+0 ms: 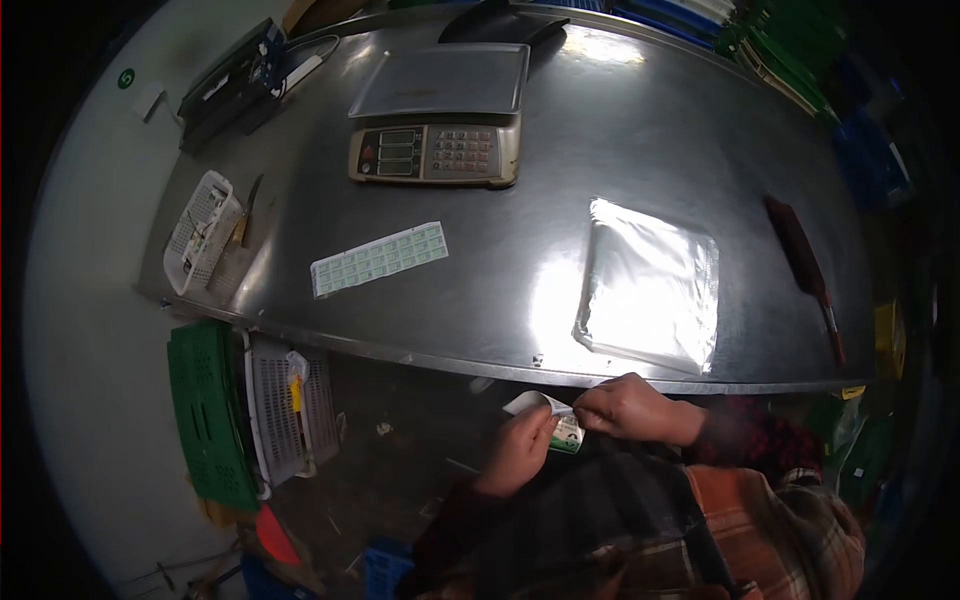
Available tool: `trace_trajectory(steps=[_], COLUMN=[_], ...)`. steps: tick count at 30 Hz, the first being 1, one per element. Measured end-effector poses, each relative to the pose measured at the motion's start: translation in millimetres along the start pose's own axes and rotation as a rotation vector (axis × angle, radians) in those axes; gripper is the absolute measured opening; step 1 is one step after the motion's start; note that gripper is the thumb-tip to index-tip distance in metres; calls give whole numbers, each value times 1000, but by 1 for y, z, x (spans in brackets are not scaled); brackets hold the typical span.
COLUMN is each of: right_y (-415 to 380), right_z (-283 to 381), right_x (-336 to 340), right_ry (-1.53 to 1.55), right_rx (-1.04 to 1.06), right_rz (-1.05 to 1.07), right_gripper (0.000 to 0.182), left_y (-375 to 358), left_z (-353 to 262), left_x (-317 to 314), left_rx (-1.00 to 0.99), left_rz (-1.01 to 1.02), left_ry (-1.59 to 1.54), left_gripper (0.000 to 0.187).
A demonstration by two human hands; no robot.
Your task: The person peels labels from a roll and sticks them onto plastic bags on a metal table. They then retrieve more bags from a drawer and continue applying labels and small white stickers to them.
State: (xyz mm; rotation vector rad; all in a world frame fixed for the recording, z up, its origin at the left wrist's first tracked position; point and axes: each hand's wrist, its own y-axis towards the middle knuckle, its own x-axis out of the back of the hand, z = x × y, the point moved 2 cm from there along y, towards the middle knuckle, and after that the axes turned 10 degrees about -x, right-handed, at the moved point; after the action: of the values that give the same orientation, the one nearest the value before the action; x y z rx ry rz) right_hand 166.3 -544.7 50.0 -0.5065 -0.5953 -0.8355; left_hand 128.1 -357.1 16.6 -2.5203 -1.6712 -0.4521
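Observation:
In front of the table's near edge, my left hand (520, 450) is closed round a curled white-and-green printed label sheet (567, 436). My right hand (632, 408) has its fingers pinched at the sheet's right side, close to the left hand. The sheet's white backing curls up above the left fingers, and much of it is hidden by both hands. A stack of clear plastic bags (650, 290) lies on the table just beyond my right hand. Further left on the steel is a strip of small pale green labels (380, 259).
A weighing scale (435, 150) stands at the back of the steel table (480, 300). To the left are a white basket (200, 232), a knife (247, 212) and a dark machine (235, 85). A dark red long-handled tool (802, 250) lies right. Crates (210, 415) stand below left.

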Motion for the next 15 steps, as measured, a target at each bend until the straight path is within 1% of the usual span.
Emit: trace_trajectory(steps=[1,3,4,5,7,9,10,11,13,15], right_y=[1,5,7,11,21,26,27,24,19,11], right_z=[1,-9,-15,-21,-14,0,6,19,11,0], right_x=[-1,0,4,11,26,17,8,7,-8,4], right_ry=[18,179,260,361,228,151,109,123,41,108], right_rx=[-42,-187,-256,-374,-323,-28,91,182,170,221], right_rz=[3,-46,-70,-70,-75,-43,-13,-56,60,84], right_gripper=[13,13,13,15,19,29,39,35,29,26], left_y=[-7,-21,-29,-35,-43,-37,-32,-28,-25,-19], left_z=[6,17,22,27,34,21,13,8,0,-10], left_x=[3,7,12,21,33,25,18,9,-10,-24], left_rx=[77,228,271,329,382,321,300,276,211,113], left_rz=[-46,-136,-264,-329,-359,-344,-326,-308,-333,-343], left_ry=[-136,-405,-472,-543,-534,-417,-352,-285,-192,-85], left_gripper=[12,16,24,25,25,20,19,18,17,16])
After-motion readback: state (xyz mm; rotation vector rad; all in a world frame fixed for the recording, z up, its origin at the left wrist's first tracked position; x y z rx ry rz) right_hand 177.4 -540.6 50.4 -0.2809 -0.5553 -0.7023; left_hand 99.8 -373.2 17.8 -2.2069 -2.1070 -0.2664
